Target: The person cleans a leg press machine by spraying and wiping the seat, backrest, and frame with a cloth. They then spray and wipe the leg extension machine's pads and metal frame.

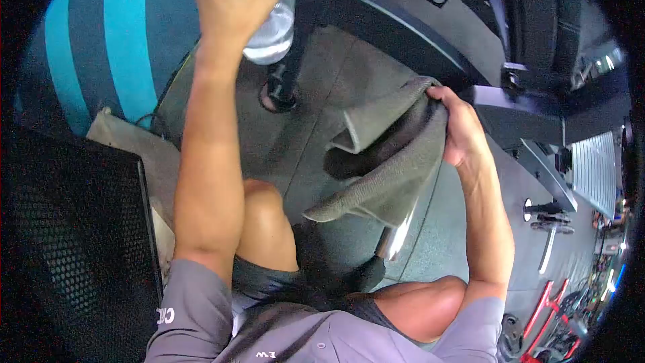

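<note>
At the top of the view, my left hand [235,0] is closed around the upper part of a clear bottle [270,33]. Clear liquid shows in the bottle's lower part; a bit of white shows at its top, which the frame edge cuts off. My right hand [462,128] grips a grey cloth [396,181] by one edge, thumb on top. Loosely folded, the cloth hangs above the floor, spreading toward the middle of the view. Some of the right fingers are hidden behind it.
Dark gym-machine frames [403,20] stand ahead and to the right. A black mesh panel [74,228] is close on the left, beside a beige cloth-like item [127,138]. A chrome post [395,242] rises between my knees. A red rack [541,316] stands at far right.
</note>
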A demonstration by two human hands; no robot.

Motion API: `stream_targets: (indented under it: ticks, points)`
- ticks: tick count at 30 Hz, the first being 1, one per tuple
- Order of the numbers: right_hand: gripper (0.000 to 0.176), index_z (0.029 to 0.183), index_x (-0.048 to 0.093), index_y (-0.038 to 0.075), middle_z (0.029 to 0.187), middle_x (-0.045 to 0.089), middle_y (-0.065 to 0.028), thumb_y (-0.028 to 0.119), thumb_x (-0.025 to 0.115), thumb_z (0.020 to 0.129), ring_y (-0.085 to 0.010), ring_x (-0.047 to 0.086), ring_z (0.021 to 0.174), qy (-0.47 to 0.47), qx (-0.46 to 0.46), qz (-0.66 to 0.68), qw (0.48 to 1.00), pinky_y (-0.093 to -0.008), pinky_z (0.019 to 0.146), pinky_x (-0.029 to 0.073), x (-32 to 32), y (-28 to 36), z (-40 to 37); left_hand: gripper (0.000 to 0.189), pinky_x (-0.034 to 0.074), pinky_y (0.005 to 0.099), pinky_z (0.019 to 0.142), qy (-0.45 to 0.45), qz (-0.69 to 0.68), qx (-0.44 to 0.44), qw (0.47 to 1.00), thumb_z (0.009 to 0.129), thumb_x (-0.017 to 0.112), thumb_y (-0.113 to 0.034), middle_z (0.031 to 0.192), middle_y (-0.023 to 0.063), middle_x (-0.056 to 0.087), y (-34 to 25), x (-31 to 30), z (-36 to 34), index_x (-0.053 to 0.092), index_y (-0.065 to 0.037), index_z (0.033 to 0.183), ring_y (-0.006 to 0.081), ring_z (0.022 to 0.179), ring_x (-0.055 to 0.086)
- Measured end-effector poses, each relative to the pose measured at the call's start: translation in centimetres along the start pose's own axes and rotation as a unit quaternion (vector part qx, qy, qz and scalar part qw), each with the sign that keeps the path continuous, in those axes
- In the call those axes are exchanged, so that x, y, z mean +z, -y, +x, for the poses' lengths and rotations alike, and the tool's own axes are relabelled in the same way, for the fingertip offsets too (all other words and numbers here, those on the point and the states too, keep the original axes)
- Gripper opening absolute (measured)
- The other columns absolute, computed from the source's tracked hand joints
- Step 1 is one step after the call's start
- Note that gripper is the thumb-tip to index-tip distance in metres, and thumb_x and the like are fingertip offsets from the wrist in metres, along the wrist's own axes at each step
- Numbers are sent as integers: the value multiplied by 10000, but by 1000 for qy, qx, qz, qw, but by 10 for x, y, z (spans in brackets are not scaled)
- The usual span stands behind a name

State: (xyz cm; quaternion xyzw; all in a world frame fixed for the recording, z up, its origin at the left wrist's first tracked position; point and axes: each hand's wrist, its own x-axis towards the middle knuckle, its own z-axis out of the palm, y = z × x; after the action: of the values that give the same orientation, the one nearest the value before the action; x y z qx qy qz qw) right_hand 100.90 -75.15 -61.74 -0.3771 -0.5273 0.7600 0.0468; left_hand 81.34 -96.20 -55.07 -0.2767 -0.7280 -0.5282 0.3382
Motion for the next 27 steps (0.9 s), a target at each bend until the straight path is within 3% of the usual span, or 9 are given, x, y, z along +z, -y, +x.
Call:
stream_targets:
  ticks: [5, 6, 11, 12, 18, 21, 23, 24, 27]
  points:
    - [316, 1101, 625, -7, 1024, 688, -146, 250, 602, 917, -272, 669, 936, 74, -53, 114, 989, -432, 876, 542, -11, 21, -39, 436, 516, 359, 698, 205, -78, 70, 973, 895, 699, -405, 830, 114, 723, 4, 0, -11, 695, -26, 1110, 208, 716, 671]
    - [308, 1098, 627, -3, 1027, 689, -142, 243, 607, 913, -271, 669, 934, 75, -74, 119, 987, -428, 878, 540, -13, 19, -39, 419, 502, 315, 684, 262, -83, 49, 960, 915, 696, -341, 792, 65, 696, -9, -5, -16, 666, -17, 1179, 107, 698, 583]
    - [294, 1109, 622, 4, 1043, 688, -109, 203, 622, 893, -244, 659, 963, 91, -215, 171, 957, -405, 905, 510, -11, 29, -64, 269, 496, 264, 665, 356, -162, 98, 915, 888, 725, -243, 773, 30, 680, -50, 1, -37, 691, -5, 1009, 74, 712, 599]
    - [307, 1126, 611, 1, 1059, 682, -110, 195, 623, 888, -243, 650, 985, 105, -244, 170, 949, -402, 923, 498, -10, 35, -72, 266, 499, 269, 684, 445, -159, 16, 881, 873, 743, -224, 802, 25, 687, -59, 0, -36, 691, -4, 1014, 64, 743, 593]
    - [572, 1329, 470, -38, 1284, 567, -148, 127, 634, 807, -239, 539, 1202, 336, -363, 147, 857, -376, 1063, 383, -8, 56, -117, 318, 537, 342, 760, 552, -192, 43, 810, 815, 776, -217, 878, 111, 738, -90, 5, -53, 694, -3, 1035, 162, 790, 678]
    - [673, 1396, 411, -83, 1293, 573, -182, 61, 632, 777, -243, 527, 1245, 326, -413, 97, 845, -373, 1093, 366, -4, 48, -123, 419, 508, 380, 911, 588, -178, 69, 786, 764, 778, -202, 1045, 201, 705, -81, 11, -63, 665, -7, 1117, 282, 965, 686]
    - [548, 1308, 526, -73, 1231, 609, -205, 50, 628, 784, -266, 525, 1262, 165, -504, -275, 802, -387, 1105, 356, -8, 54, -118, 482, 441, 387, 1016, 550, -233, 144, 789, 758, 770, -199, 1185, 181, 646, -70, 17, -77, 627, -20, 1182, 285, 1121, 597]
    - [432, 1208, 626, -30, 1152, 629, -214, 92, 639, 794, -319, 569, 1180, 126, -600, -417, 671, -415, 1046, 409, -10, 58, -113, 499, 413, 391, 1052, 558, -217, 182, 780, 765, 765, -202, 1235, 168, 619, -54, 22, -87, 613, -27, 1207, 287, 1179, 554]
    - [415, 1134, 654, 8, 1029, 611, -188, 298, 703, 840, -375, 609, 975, 103, -572, -522, 625, -480, 864, 482, -18, 60, -109, 526, 358, 402, 1122, 593, -220, 175, 755, 789, 751, -210, 1331, 137, 568, -34, 31, -103, 584, -45, 1260, 286, 1287, 476]
